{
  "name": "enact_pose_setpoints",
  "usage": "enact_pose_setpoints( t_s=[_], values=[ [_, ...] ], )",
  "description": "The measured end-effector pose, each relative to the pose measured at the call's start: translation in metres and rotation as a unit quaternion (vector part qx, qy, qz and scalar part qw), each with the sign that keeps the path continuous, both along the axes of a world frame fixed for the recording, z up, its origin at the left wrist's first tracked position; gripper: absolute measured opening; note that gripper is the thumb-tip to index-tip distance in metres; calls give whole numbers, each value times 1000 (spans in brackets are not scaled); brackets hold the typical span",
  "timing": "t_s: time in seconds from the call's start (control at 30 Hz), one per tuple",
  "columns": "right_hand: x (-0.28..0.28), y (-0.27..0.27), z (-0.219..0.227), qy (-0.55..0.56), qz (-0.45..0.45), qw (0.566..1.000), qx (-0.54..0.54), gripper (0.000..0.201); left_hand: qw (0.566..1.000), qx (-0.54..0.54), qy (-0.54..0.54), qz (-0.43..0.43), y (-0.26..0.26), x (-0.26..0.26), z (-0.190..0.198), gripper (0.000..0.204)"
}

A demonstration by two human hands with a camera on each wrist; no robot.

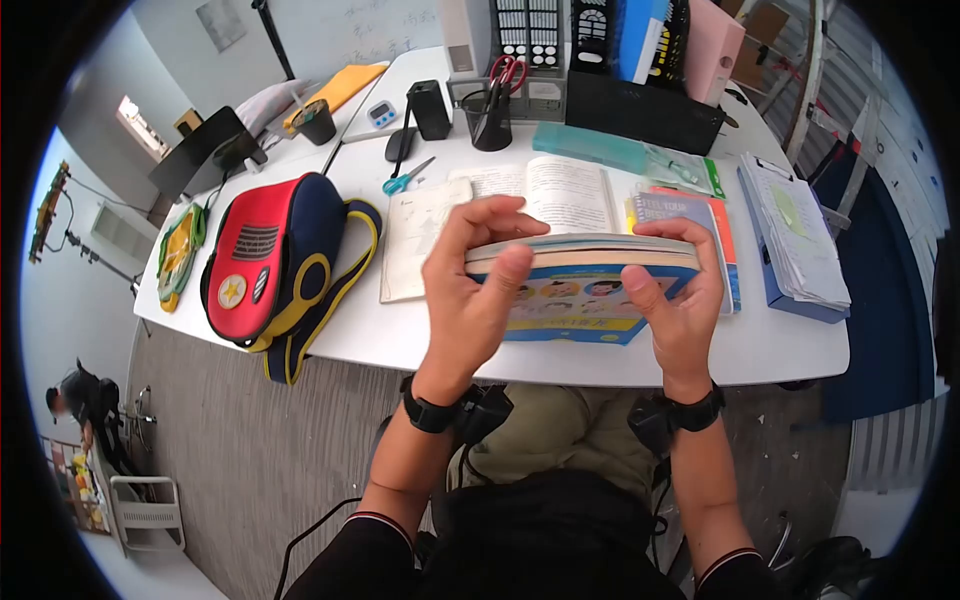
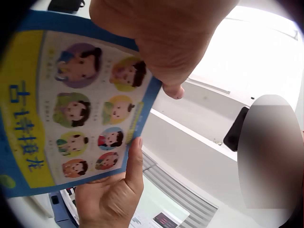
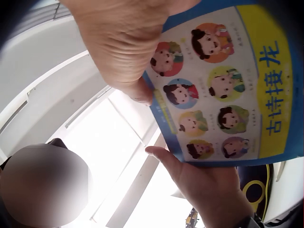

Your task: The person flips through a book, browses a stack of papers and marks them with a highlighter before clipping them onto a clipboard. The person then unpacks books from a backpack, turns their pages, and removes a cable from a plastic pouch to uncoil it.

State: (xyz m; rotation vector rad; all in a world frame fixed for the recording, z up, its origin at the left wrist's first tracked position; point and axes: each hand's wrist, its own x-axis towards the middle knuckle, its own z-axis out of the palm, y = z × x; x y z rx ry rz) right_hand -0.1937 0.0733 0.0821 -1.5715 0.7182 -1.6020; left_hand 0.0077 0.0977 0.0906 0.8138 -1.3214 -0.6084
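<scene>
The left hand and right hand are gripping the blue-and-yellow illustrated paperback book, fingers curling round opposite ends, probably balancing it.

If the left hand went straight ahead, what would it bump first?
The left hand would probably meet the open book with white printed pages, but it looks raised, so it might pass above.

Grey streaked floor, white walls.

White table: red-navy backpack, open book, teal scissors, blue clipboard folder.
</scene>
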Motion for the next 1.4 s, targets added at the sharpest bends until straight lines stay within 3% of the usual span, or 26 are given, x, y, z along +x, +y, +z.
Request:
enact_pose_setpoints(
  t_s=[0.1, 0.17, 0.3, 0.5, 0.57, 0.7, 0.77, 0.87, 1.4],
  values=[
    [2, -11, 18, 40, -21, 997, -68, 40, 999, -2, 32, -4, -5, -3, 27, 41],
    [12, -13, 28, 13, -40, 998, -48, 34, 999, 40, 9, 34, -8, -7, 36, 32],
    [21, -26, 25, 32, -130, 991, 2, 22, 969, 21, -165, 182, -11, -9, 23, 31],
    [27, -36, 10, 23, -199, 979, -42, 11, 964, 26, -170, 203, -17, -13, 22, 37],
    [29, -37, 10, 46, -216, 972, -85, 12, 940, -21, -227, 252, -19, -11, 19, 40],
    [29, -40, 10, 87, -276, 944, -156, 19, 801, -116, -460, 364, -17, -11, 27, 41],
    [30, -39, 11, 89, -279, 943, -160, 20, 780, -83, -506, 360, -11, -20, 32, 39],
    [31, -37, 11, 98, -289, 941, -150, 21, 792, -110, -515, 307, -17, -33, 29, 41],
    [27, -42, 5, 62, -228, 969, -66, 25, 769, -179, -488, 372, -31, -38, 17, 42]
  ],
)
